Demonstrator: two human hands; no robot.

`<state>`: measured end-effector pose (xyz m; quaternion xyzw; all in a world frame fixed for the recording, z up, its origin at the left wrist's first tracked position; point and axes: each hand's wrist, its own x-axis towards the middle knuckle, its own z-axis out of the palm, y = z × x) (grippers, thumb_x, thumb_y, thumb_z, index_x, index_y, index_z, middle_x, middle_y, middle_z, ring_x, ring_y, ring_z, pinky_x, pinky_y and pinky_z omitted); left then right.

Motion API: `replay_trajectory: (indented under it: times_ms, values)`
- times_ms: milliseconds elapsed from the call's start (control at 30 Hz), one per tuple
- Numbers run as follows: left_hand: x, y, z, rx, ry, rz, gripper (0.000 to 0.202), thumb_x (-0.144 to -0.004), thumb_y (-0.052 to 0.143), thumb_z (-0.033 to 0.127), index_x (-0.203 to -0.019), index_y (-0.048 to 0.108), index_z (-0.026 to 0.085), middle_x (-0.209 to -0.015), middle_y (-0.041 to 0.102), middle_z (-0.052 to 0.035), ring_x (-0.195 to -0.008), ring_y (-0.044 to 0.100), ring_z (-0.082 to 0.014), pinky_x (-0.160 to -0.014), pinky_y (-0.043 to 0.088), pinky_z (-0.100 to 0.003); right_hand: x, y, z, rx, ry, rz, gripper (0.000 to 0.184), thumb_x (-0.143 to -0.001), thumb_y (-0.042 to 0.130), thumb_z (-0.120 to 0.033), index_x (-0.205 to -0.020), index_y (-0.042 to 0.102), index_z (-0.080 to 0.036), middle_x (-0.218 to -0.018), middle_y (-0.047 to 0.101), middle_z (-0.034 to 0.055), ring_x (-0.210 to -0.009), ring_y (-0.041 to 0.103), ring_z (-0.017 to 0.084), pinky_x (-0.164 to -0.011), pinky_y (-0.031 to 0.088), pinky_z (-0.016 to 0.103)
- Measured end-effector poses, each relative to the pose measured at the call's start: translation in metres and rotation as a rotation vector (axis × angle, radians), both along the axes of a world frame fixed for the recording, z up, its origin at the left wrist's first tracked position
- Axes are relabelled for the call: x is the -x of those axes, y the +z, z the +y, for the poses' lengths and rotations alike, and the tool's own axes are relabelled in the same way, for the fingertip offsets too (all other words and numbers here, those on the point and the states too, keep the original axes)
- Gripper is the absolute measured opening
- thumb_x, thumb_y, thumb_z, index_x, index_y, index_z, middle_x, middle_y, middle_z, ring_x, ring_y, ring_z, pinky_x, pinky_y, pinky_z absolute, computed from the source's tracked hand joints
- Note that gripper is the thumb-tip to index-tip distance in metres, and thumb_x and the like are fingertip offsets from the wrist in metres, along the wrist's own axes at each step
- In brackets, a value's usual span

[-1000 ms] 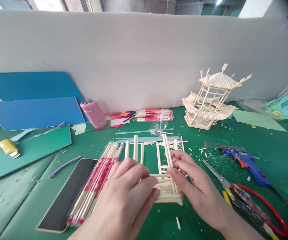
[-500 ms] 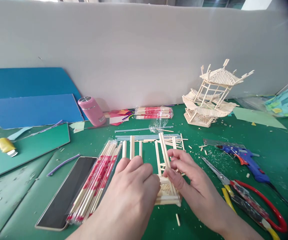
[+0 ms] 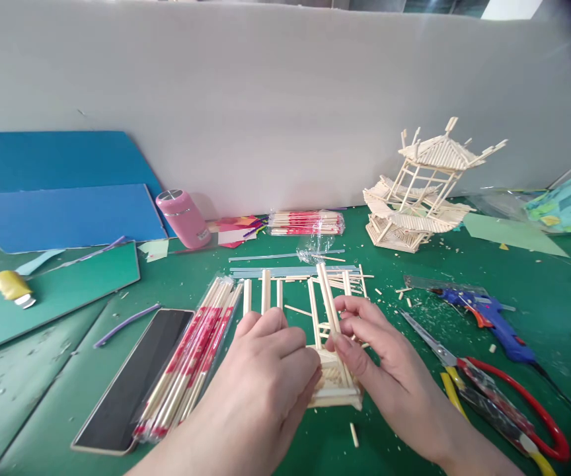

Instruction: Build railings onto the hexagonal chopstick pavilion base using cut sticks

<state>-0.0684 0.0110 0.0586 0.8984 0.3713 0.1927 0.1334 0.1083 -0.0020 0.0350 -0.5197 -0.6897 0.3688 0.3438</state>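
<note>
A small frame of pale wooden sticks [image 3: 338,395], with several upright posts on a low base, stands on the table in front of me. My left hand [image 3: 273,370] is closed over its left and middle part, knuckles up; whatever its fingers grip is hidden behind them. My right hand [image 3: 377,357] pinches a doubled post [image 3: 328,301] at the right front corner between thumb and fingers. The post leans slightly left at its top. A thin stick [image 3: 298,310] shows between the posts, just beyond my left hand.
Bagged sticks [image 3: 191,360] and a phone [image 3: 134,380] lie left. Scissors [image 3: 444,354] and a blue glue gun [image 3: 494,317] lie right. Farther back are glue sticks [image 3: 290,272], a pink bottle [image 3: 184,218] and a stick pavilion [image 3: 419,192].
The thin stick between the posts has come into sight. My left hand has shifted very slightly; my right hand keeps its pinch on the post.
</note>
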Motion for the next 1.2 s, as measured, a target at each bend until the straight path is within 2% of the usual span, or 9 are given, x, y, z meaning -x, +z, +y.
replay_trajectory:
  times_ms: [267, 467, 633, 733, 800, 867, 933, 1033, 1200]
  values:
    - [0.001, 0.001, 0.001, -0.013, -0.04, 0.014, 0.026, -0.084, 0.041, 0.014, -0.062, 0.053, 0.018, -0.061, 0.052, -0.0018, -0.063, 0.038, -0.017, -0.055, 0.026, -0.031, 0.001, -0.001, -0.001, 0.005, 0.0, 0.011, 0.021, -0.089, 0.04, -0.034, -0.077, 0.052, -0.022, -0.113, 0.044, 0.0022, -0.113, 0.039, 0.017, -0.088, 0.039, 0.028]
    - [0.001, 0.001, -0.001, 0.024, -0.008, 0.019, 0.027, -0.085, 0.04, 0.014, -0.062, 0.054, 0.018, -0.062, 0.052, -0.0017, -0.064, 0.038, -0.0173, -0.057, 0.027, -0.032, 0.001, 0.0, -0.001, 0.009, 0.017, 0.015, 0.023, -0.09, 0.039, -0.033, -0.075, 0.051, -0.022, -0.112, 0.044, 0.0009, -0.113, 0.039, 0.016, -0.087, 0.039, 0.027]
    - [0.01, 0.006, -0.009, 0.05, 0.027, -0.068, 0.01, -0.08, 0.052, 0.017, -0.081, 0.06, 0.021, -0.068, 0.055, -0.0011, -0.067, 0.042, -0.018, -0.061, 0.033, -0.033, 0.001, -0.001, 0.0, 0.004, 0.004, 0.027, 0.023, -0.09, 0.039, -0.034, -0.074, 0.051, -0.022, -0.112, 0.043, 0.0021, -0.113, 0.039, 0.017, -0.085, 0.041, 0.027]
    - [0.023, 0.005, -0.014, 0.008, 0.11, -0.187, 0.018, -0.077, 0.059, 0.016, -0.094, 0.059, 0.022, -0.077, 0.056, -0.0007, -0.073, 0.048, -0.0173, -0.068, 0.039, -0.033, -0.001, -0.004, -0.001, 0.012, -0.004, 0.037, 0.023, -0.089, 0.04, -0.034, -0.074, 0.051, -0.022, -0.113, 0.043, 0.0025, -0.114, 0.039, 0.018, -0.085, 0.043, 0.027]
    - [0.032, 0.0, -0.016, 0.013, 0.259, -0.286, 0.021, -0.078, 0.058, 0.017, -0.098, 0.057, 0.022, -0.087, 0.056, -0.0025, -0.081, 0.05, -0.0179, -0.07, 0.041, -0.03, -0.002, -0.007, -0.003, 0.025, 0.005, 0.052, 0.021, -0.089, 0.041, -0.034, -0.077, 0.053, -0.022, -0.115, 0.042, 0.0027, -0.114, 0.04, 0.019, -0.084, 0.044, 0.026]
    - [0.038, -0.005, -0.016, 0.109, 0.431, -0.383, 0.018, -0.081, 0.054, 0.022, -0.099, 0.055, 0.022, -0.094, 0.055, -0.0043, -0.085, 0.051, -0.0186, -0.068, 0.043, -0.028, -0.004, -0.008, -0.005, 0.038, 0.018, 0.071, 0.019, -0.089, 0.041, -0.034, -0.08, 0.054, -0.023, -0.115, 0.042, 0.0028, -0.113, 0.042, 0.019, -0.081, 0.047, 0.024]
    - [0.039, -0.011, -0.016, 0.29, 0.521, -0.452, 0.019, -0.084, 0.05, 0.029, -0.1, 0.055, 0.02, -0.094, 0.056, -0.0052, -0.086, 0.053, -0.0192, -0.069, 0.044, -0.028, -0.005, -0.009, -0.007, 0.032, 0.018, 0.065, 0.019, -0.089, 0.041, -0.034, -0.08, 0.055, -0.022, -0.115, 0.042, 0.0033, -0.111, 0.044, 0.018, -0.078, 0.048, 0.022]
    - [0.03, -0.017, -0.02, 0.491, 0.508, -0.539, 0.02, -0.085, 0.047, 0.033, -0.09, 0.059, 0.018, -0.086, 0.057, -0.0044, -0.082, 0.055, -0.019, -0.07, 0.044, -0.026, -0.004, -0.008, -0.009, 0.002, -0.015, 0.031, 0.021, -0.089, 0.041, -0.034, -0.078, 0.055, -0.022, -0.115, 0.042, 0.0043, -0.109, 0.046, 0.018, -0.078, 0.049, 0.022]
    - [0.01, -0.029, -0.032, 0.546, 0.559, -0.632, 0.03, -0.087, 0.041, 0.038, -0.07, 0.058, 0.019, -0.064, 0.049, -0.0004, -0.059, 0.049, -0.0144, -0.048, 0.036, -0.021, -0.003, -0.01, -0.012, -0.078, -0.023, -0.034, 0.019, -0.088, 0.042, -0.033, -0.081, 0.057, -0.023, -0.116, 0.043, 0.0039, -0.106, 0.049, 0.017, -0.077, 0.05, 0.022]
